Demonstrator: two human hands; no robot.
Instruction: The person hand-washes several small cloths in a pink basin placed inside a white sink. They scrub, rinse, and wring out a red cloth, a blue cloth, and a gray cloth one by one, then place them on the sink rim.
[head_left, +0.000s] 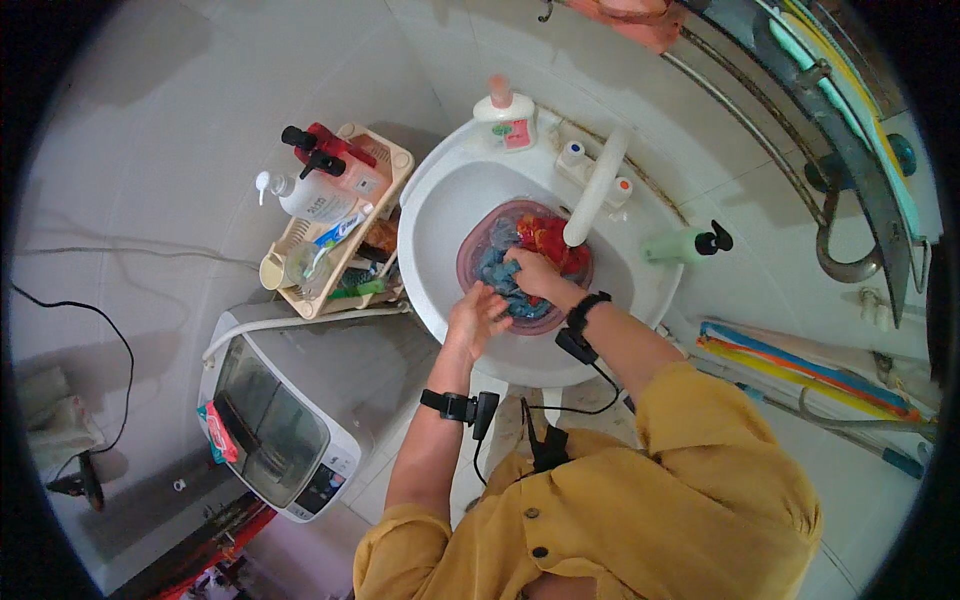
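A pink plastic basin (470, 259) sits inside the white washbasin (431, 232), under the white faucet (600, 184). Wet blue-grey cloth (495, 266) lies bunched in it, beside red patterned cloth (551, 234) near the spout. My right hand (536, 274) reaches into the basin, its fingers curled on the blue-grey cloth. At the near-left rim is my left hand (478, 319), palm turned inward, fingers apart and next to the cloth. Nothing shows in its grasp. Both wrists wear black straps with small devices and cables.
A cream plastic rack (409, 161) with several pump bottles stands left of the washbasin, above a top-loading washing machine (277, 420). On the washbasin's rim are a white soap bottle (504, 124) and a green pump bottle (667, 246). Metal rails (750, 120) run along the right wall.
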